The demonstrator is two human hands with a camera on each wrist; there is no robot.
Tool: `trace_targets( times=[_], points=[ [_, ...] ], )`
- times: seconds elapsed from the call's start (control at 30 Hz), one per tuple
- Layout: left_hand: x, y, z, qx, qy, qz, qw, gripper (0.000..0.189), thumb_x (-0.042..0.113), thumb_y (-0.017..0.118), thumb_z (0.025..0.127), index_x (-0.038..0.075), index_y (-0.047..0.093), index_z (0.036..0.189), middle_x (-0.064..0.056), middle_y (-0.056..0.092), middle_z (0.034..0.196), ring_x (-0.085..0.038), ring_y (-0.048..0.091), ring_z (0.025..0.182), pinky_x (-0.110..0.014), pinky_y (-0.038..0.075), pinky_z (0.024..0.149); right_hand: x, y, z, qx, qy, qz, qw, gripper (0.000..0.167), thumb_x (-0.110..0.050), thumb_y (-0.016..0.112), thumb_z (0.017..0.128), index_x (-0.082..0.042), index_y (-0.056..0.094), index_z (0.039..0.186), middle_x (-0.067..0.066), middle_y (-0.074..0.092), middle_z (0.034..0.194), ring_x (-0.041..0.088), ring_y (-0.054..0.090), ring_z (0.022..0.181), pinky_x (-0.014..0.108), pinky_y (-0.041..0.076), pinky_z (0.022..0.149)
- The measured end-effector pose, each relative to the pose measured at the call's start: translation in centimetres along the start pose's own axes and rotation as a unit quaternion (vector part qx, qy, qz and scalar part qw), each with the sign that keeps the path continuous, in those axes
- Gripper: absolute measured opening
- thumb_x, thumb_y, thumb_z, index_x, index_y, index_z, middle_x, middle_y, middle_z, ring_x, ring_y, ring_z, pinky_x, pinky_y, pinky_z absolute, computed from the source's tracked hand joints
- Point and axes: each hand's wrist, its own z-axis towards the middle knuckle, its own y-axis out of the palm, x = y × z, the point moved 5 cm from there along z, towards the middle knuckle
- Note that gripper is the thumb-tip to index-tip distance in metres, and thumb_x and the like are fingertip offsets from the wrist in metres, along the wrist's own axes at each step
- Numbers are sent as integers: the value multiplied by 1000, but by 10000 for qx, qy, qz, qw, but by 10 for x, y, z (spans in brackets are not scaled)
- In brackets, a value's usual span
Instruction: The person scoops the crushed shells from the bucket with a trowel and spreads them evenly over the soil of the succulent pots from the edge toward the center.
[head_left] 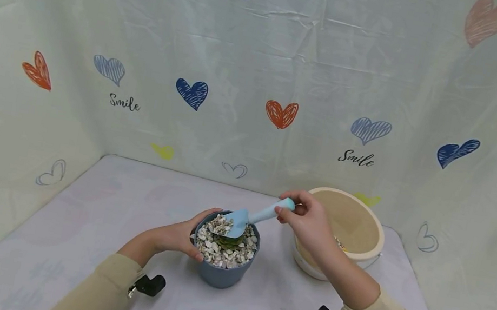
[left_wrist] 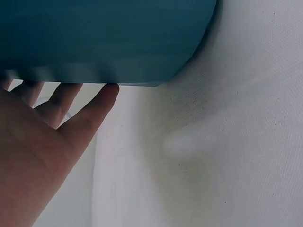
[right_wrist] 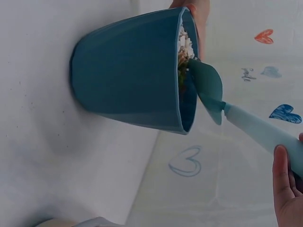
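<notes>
A blue-grey flower pot point(head_left: 221, 275) stands upright on the table, filled with pale gravel point(head_left: 215, 251) around a green succulent point(head_left: 230, 242). My left hand point(head_left: 178, 235) holds the pot's left side, thumb toward the front and fingers toward the back; its fingertips meet the pot wall point(left_wrist: 109, 42) in the left wrist view. With thumb and fingers, my right hand point(head_left: 308, 221) pinches the handle of a light blue trowel point(head_left: 263, 214). The trowel's blade point(right_wrist: 208, 85) tilts down over the pot opening, with gravel at its tip. It partly hides the succulent.
A large cream bucket point(head_left: 373, 247) stands to the right, behind my right forearm, with some small bits inside. A white cloth point(head_left: 123, 194) covers the table. Behind it hangs a pale curtain point(head_left: 246, 50) printed with hearts. Dark specks lie on the cloth.
</notes>
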Motion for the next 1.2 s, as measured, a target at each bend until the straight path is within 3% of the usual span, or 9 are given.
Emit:
trace_targets(
  times=[0.33,0.6,0.97,1.2],
  points=[
    [3,1,0,118,66,160,9998,115,26,86,73,21,9,157,-16,20,156,-39,23,140,-57,30,105,-6,0,3,-150,-76,-166,9997,23,0,68,89,5,63,111,16,61,95,19,66,75,28,56,72],
    [3,5,-1,391,-33,167,9991,117,25,87,71,20,8,157,-20,14,157,-43,17,141,-60,26,107,-7,-1,6,-96,24,-268,9996,23,-2,68,90,4,64,112,15,60,97,20,66,76,29,56,74],
    [-1,13,-6,1124,-476,186,9924,122,28,91,68,22,8,158,-24,9,158,-48,11,142,-66,20,107,-7,-4,10,-82,-56,-255,9996,24,-1,68,89,5,64,111,16,60,95,18,66,74,29,56,72],
    [0,21,-6,1169,-316,62,9926,121,31,89,71,19,6,158,-22,14,157,-47,17,141,-65,25,106,-8,-5,11,-51,35,-321,9995,25,-2,69,88,5,64,112,16,61,95,18,67,74,27,56,71]
  ],
)
